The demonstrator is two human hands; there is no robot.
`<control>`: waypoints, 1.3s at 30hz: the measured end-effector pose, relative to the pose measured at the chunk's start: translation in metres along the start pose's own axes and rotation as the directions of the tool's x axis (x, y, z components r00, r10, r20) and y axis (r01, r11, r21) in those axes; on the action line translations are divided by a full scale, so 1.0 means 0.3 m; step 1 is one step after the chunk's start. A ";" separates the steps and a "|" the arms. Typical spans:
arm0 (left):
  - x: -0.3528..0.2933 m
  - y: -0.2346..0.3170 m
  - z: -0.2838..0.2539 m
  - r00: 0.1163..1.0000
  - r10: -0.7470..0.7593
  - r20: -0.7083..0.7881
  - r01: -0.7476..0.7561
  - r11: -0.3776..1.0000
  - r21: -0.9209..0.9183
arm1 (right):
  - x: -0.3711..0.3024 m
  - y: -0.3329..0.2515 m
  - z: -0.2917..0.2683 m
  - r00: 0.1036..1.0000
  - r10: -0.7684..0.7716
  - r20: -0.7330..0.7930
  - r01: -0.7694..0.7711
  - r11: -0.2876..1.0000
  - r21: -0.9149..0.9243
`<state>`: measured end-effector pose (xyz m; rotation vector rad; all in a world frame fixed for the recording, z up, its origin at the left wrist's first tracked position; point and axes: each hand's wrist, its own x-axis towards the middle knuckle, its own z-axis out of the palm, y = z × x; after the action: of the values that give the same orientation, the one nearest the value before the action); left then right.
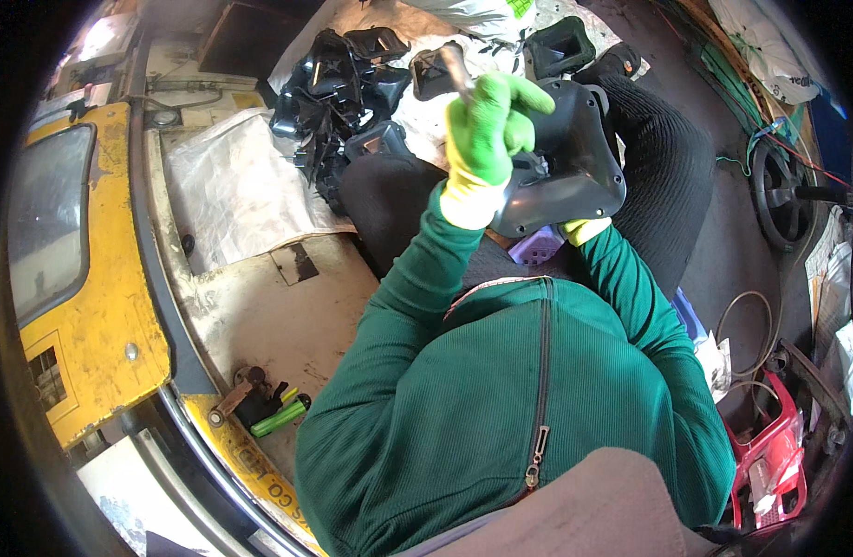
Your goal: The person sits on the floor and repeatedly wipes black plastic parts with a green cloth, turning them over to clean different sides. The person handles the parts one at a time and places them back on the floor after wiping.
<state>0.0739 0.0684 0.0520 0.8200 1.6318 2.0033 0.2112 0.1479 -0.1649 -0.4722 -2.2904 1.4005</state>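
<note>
My left hand (pixel 489 139), in a green and pale yellow glove, is raised over my lap. Its fingers are closed round a slim brownish tool (pixel 456 70), blurred, whose kind I cannot make out. Beside and partly behind that hand lies a black moulded plastic housing (pixel 566 190) with a deep opening and small holes at its corners. My right hand (pixel 584 229) grips its near edge from below; most of its fingers are hidden under the part. A purple plastic piece with slots (pixel 538 246) shows just beneath the housing.
Similar black plastic parts (pixel 329 84) are heaped beyond my left knee, with another (pixel 558 46) farther off. A yellow machine panel (pixel 101 278) stands left, near a white sheet (pixel 245 190) and a green-handled tool (pixel 279 418). A red plastic frame (pixel 770 455) sits at lower right.
</note>
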 end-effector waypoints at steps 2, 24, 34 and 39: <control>-0.025 -0.100 -0.012 0.996 -0.078 0.035 0.079 0.997 -0.011 | 0.006 -0.002 0.008 1.000 -0.012 0.012 0.012 1.000 0.009; 0.013 -0.046 0.048 0.966 -0.255 0.035 0.256 0.966 -0.020 | 0.071 0.044 0.022 0.999 -0.053 0.013 0.053 0.999 0.002; 0.006 -0.103 0.053 0.953 -0.288 0.099 0.293 0.955 -0.049 | 0.026 0.017 0.034 0.999 -0.022 0.027 0.021 1.000 0.017; 0.066 0.050 0.031 0.970 -0.037 0.240 0.050 0.998 -0.049 | 0.039 0.040 0.004 1.000 -0.015 0.019 0.015 1.000 -0.004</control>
<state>0.0663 0.0849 0.0715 0.9564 1.4404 1.8305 0.2013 0.1579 -0.1741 -0.4439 -2.3076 1.3987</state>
